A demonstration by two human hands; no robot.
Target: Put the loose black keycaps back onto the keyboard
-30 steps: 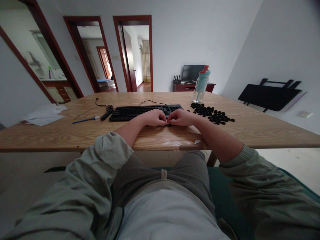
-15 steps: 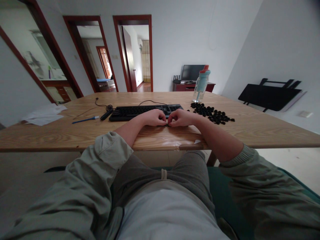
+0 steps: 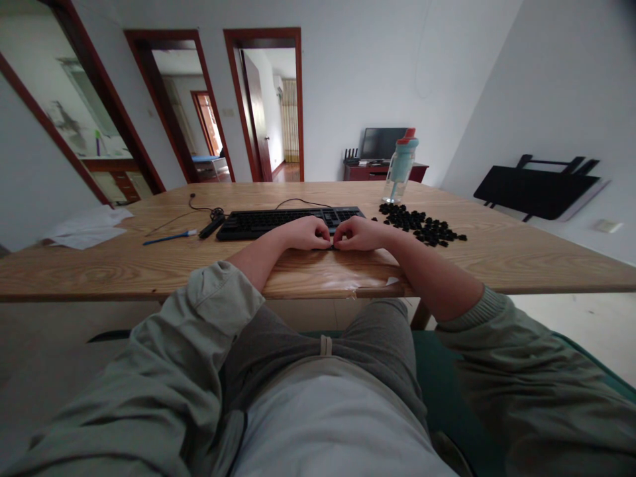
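Black, small and partly hidden, a plastic-looking piece lies between the left hand and right hand, pinched in both sets of fingertips; neither looks nearer. Beyond them, a long black plastic keyboard runs crosswise, reaching out leftward.

Wooden table, black keyboard, small black pieces, upright bottle

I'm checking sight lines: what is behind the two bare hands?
Behind the bare left hand and bare right hand lies a long black keyboard. The hands cover part of its near side, so that part cannot be seen.
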